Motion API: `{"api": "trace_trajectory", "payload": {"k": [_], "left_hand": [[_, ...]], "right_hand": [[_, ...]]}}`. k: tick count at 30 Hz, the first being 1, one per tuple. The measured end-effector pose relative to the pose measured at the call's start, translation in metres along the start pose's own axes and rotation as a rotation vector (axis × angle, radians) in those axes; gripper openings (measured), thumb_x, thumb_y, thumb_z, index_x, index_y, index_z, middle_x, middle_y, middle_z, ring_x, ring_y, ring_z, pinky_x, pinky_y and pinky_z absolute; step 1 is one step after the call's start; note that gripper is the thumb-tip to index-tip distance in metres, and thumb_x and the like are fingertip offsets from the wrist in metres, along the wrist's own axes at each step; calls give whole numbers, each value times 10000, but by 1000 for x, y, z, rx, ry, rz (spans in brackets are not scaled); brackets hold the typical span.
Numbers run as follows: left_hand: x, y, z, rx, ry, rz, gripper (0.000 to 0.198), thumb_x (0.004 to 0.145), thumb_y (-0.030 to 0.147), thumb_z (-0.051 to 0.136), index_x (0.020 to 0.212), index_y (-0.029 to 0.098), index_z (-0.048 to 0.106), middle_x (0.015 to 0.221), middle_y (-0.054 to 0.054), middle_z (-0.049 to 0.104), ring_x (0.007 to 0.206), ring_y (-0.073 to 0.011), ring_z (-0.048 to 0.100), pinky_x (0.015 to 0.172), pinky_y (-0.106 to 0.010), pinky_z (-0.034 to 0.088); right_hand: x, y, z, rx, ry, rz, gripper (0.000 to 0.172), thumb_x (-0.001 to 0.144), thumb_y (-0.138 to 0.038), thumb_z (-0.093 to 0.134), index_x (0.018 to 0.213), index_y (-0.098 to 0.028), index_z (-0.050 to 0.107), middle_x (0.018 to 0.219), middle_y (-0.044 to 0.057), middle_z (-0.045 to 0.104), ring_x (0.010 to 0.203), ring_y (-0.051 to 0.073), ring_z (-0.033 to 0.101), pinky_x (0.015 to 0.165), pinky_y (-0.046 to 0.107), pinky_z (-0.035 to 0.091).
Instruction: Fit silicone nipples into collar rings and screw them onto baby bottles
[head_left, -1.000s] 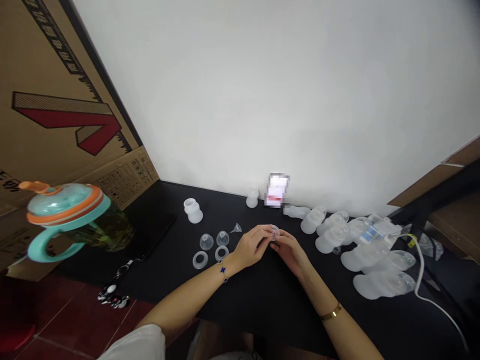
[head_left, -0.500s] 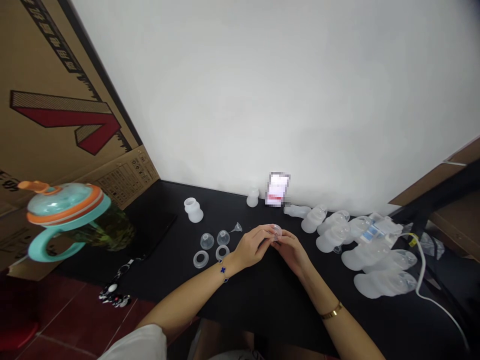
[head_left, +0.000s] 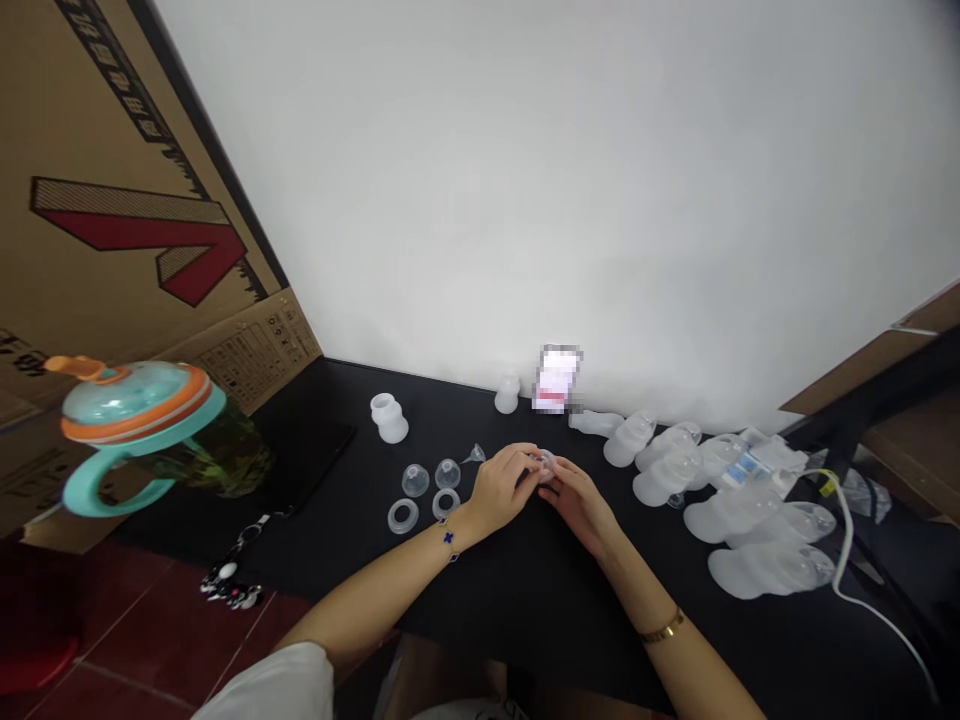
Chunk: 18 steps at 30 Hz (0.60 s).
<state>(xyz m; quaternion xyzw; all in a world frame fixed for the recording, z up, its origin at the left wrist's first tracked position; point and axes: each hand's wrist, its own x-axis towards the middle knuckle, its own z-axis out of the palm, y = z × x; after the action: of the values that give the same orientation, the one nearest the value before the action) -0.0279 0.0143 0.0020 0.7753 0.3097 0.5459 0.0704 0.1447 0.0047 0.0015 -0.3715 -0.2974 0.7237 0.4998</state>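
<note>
My left hand (head_left: 504,488) and my right hand (head_left: 583,505) meet over the table, fingertips pinching a small, round, translucent baby bottle part (head_left: 547,464) between them. Fingers cover much of it, so whether it is a collar ring, a nipple or both joined I cannot tell. Left of my left hand lie two clear dome caps (head_left: 415,480), two translucent collar rings (head_left: 403,516) and a clear nipple (head_left: 476,454). Behind these an open white bottle body (head_left: 389,418) stands upright. Another white bottle body (head_left: 507,395) is near the wall.
Several capped baby bottles (head_left: 667,475) lie at the right, beside a blue-and-white packet (head_left: 745,466) and a white cable (head_left: 847,540). A blurred phone (head_left: 556,380) leans on the wall. Left are a large teal-handled tumbler (head_left: 142,420), a beaded keychain (head_left: 229,585) and a cardboard box (head_left: 112,120).
Both hands have shifted slightly left with the translucent part, which has turned a little between the fingertips. The view has moved slightly; the things on the table stay put.
</note>
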Motion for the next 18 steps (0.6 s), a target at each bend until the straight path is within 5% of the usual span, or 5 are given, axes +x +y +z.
{"api": "trace_trajectory", "payload": {"k": [18], "left_hand": [[-2,-3,1,-78,-91,-34,77,974,206,568,1036,202,614,1151,-91,692,1149,-190,660,989,-343,551]], "right_hand": [[2,1,-2,-37,-9,-33,229,701,-356,889,842,-214,778,832,14,725,793,150,625,766,301,477]]}}
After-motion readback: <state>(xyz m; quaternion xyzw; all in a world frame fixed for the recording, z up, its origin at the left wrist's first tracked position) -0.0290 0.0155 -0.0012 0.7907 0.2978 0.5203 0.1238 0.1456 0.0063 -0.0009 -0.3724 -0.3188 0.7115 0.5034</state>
